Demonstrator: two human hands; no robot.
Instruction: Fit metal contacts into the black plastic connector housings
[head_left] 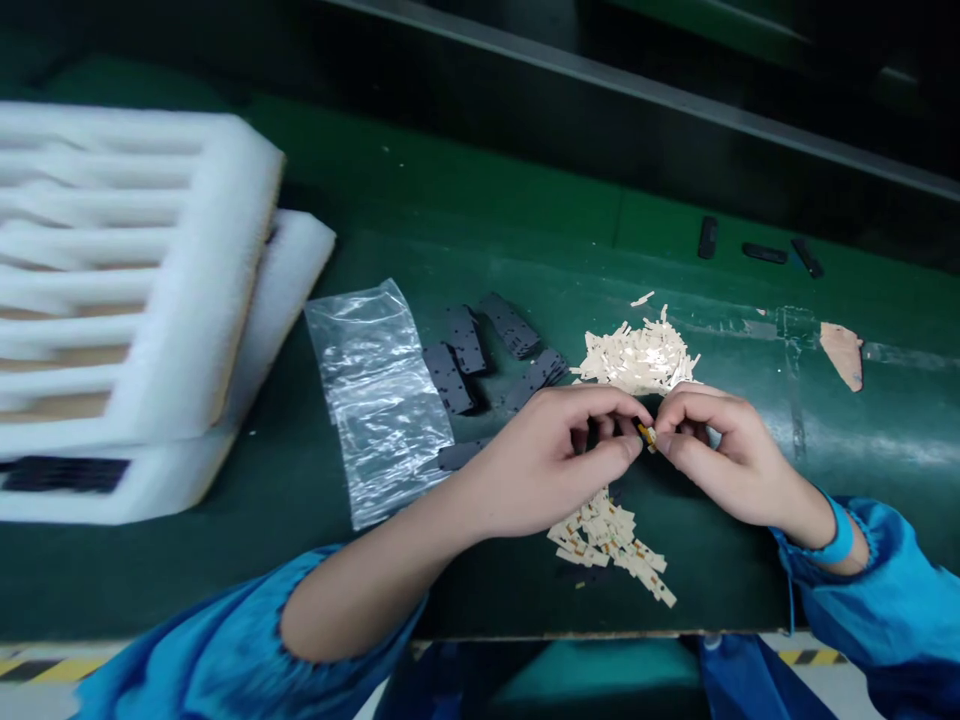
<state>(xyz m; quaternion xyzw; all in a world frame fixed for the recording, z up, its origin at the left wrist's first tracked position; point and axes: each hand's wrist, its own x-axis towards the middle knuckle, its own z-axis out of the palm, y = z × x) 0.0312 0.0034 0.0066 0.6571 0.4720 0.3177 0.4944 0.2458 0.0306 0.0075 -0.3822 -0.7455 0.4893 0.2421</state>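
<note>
My left hand and my right hand meet above the table, thumbs and forefingers pinched. Between their fingertips is a small yellow-and-black piece, partly covered by the fingers, so its exact kind is unclear. Just beyond the hands lies a heap of small cream-coloured strips. Nearer the table's front edge, partly under my left hand, is a looser pile of cream tabs with amber marks. Stacks of dark grey flat parts lie to the left of the hands.
A clear plastic bag lies left of the grey stacks. White foam trays are stacked at the far left, with dark parts in the lower one. Several black pieces and a torn brown scrap lie toward the right on the green tabletop.
</note>
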